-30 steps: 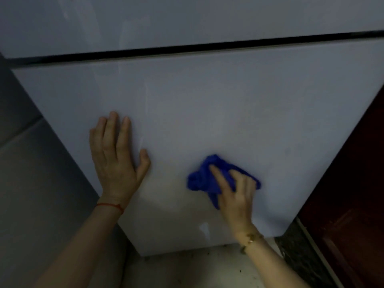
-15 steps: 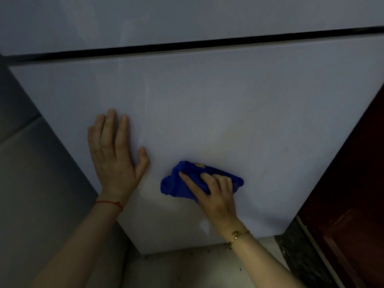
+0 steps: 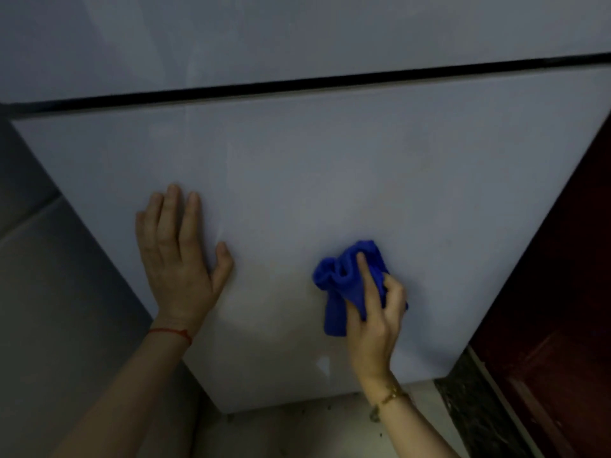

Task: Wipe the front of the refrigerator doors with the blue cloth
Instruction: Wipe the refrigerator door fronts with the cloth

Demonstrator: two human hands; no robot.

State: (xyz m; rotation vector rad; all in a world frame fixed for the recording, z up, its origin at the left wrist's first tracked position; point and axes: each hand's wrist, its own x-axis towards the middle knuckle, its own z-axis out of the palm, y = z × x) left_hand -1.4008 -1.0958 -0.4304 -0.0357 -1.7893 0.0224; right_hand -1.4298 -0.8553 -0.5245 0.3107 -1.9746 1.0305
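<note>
The white lower refrigerator door (image 3: 330,166) fills the middle of the head view, with a dark gap separating it from the upper door (image 3: 297,34). My left hand (image 3: 180,259) lies flat against the lower door, fingers spread, holding nothing. My right hand (image 3: 373,312) presses a bunched blue cloth (image 3: 344,279) on the lower door, right of the left hand. The index finger stretches over the cloth, and part of the cloth hangs below the palm.
A grey wall or panel (image 3: 59,292) flanks the fridge on the left. Dark red wooden cabinetry (image 3: 562,292) stands on the right. Pale floor (image 3: 297,431) with small specks shows beneath the door, beside a dark speckled strip (image 3: 463,408).
My right hand swept the blue cloth left across the lower door, then back right, and the cloth is now more bunched. My left hand has stayed flat on the door.
</note>
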